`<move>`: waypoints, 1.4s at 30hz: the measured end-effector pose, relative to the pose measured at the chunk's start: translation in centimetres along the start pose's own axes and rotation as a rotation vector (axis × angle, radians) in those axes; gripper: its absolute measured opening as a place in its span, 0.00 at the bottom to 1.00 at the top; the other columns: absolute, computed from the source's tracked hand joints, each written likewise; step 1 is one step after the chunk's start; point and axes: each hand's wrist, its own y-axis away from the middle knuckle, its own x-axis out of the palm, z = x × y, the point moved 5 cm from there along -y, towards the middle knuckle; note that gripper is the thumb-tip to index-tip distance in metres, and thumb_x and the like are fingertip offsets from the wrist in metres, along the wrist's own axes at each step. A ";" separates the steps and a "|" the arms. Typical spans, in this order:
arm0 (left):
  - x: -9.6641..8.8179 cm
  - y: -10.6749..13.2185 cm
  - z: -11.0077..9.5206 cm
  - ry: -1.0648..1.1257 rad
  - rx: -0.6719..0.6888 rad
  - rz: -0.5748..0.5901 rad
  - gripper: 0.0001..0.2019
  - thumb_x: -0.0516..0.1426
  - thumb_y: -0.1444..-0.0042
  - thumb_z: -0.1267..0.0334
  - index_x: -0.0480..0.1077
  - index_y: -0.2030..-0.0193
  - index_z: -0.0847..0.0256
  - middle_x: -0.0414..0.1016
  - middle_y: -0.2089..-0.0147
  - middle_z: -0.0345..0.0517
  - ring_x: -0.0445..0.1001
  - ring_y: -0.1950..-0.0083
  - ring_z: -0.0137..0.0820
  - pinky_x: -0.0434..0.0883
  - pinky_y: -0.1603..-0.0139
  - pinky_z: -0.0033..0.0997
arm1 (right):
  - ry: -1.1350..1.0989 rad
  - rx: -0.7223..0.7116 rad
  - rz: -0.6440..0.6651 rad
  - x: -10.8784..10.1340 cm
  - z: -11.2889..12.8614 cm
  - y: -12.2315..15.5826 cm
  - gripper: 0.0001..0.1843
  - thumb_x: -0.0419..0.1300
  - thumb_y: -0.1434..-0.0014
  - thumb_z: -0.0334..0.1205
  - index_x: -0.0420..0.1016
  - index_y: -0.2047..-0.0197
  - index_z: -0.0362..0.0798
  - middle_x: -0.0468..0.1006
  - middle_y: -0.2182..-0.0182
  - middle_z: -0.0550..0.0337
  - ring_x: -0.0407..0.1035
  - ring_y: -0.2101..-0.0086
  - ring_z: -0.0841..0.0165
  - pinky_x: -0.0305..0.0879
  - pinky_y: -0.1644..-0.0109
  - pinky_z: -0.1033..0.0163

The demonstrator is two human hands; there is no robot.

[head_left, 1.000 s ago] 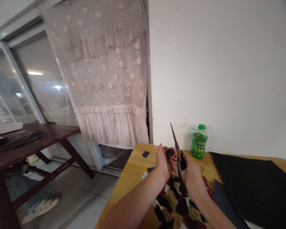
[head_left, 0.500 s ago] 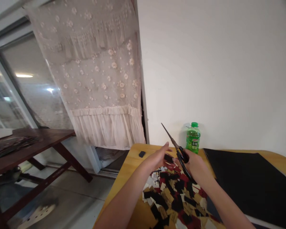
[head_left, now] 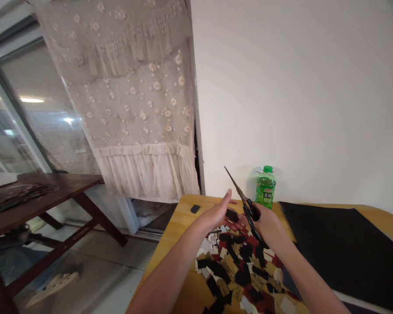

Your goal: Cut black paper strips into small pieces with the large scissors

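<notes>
Both hands are up over the yellow wooden table (head_left: 170, 253), and both are occupied: the left hand (head_left: 220, 212) has its thumb raised and its fingers curled around a small black piece (head_left: 232, 215), while the right hand (head_left: 264, 221) is wrapped around the black handles of the scissors (head_left: 242, 197).

Over on the far left we've got a dark red-brown table (head_left: 94, 222), a heap of thin dark strips (head_left: 28, 196) lying on top. Below it, blurred, a pale shoe with holes (head_left: 54, 288) on someone's foot, set on the tiled floor (head_left: 118, 261). Behind that, a glass panel (head_left: 52, 122) catching bright lights, and next along, the flowered lace curtain (head_left: 144, 104), ruffled at its lower end.

Across to the yellow table, and look at that lone black block (head_left: 195, 209), sitting near the far left corner, well apart from everything else! Then the scrap pile (head_left: 229, 264), spread below the hands: black, tan, red and white bits overlapping, one white scrap printed with digits. Above it, the scissors point up and to the left, blades close together, just beside the left hand.

Right of them stands the green bottle (head_left: 265, 192), upright against the white wall (head_left: 291, 87). And finishing far right, a big black sheet (head_left: 340, 248) lies flat, beyond the right forearm.
</notes>
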 end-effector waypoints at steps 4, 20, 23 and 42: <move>1.4 0.4 -0.4 -0.196 -0.016 0.108 0.31 0.44 0.46 0.37 0.62 0.50 0.64 0.71 0.73 0.47 0.71 0.77 0.33 0.66 0.74 0.30 | -0.017 0.013 -0.020 -0.5 0.2 0.0 0.10 0.60 0.57 0.44 0.72 0.72 0.48 0.78 0.76 0.57 0.71 0.74 0.62 0.62 0.71 0.65; 1.2 0.2 -0.5 -0.165 0.113 0.103 0.28 0.47 0.46 0.38 0.64 0.52 0.61 0.72 0.64 0.49 0.73 0.71 0.32 0.70 0.71 0.32 | -0.007 -0.001 -0.048 -0.3 0.1 0.3 0.11 0.57 0.54 0.47 0.69 0.71 0.48 0.76 0.74 0.56 0.70 0.73 0.63 0.61 0.70 0.65; 1.4 0.1 -0.3 -0.138 0.110 0.105 0.28 0.47 0.46 0.39 0.64 0.51 0.61 0.72 0.64 0.50 0.73 0.72 0.33 0.69 0.73 0.31 | -0.004 0.007 -0.059 -0.4 0.1 0.3 0.13 0.57 0.54 0.49 0.69 0.70 0.47 0.76 0.74 0.56 0.70 0.73 0.63 0.61 0.69 0.65; 2.0 -0.5 -0.1 -0.114 0.157 0.039 0.25 0.45 0.43 0.41 0.62 0.52 0.62 0.69 0.65 0.46 0.70 0.74 0.27 0.65 0.76 0.25 | 0.049 0.031 -0.099 -0.5 0.0 0.3 0.10 0.55 0.53 0.47 0.63 0.72 0.50 0.73 0.78 0.59 0.68 0.75 0.64 0.57 0.72 0.64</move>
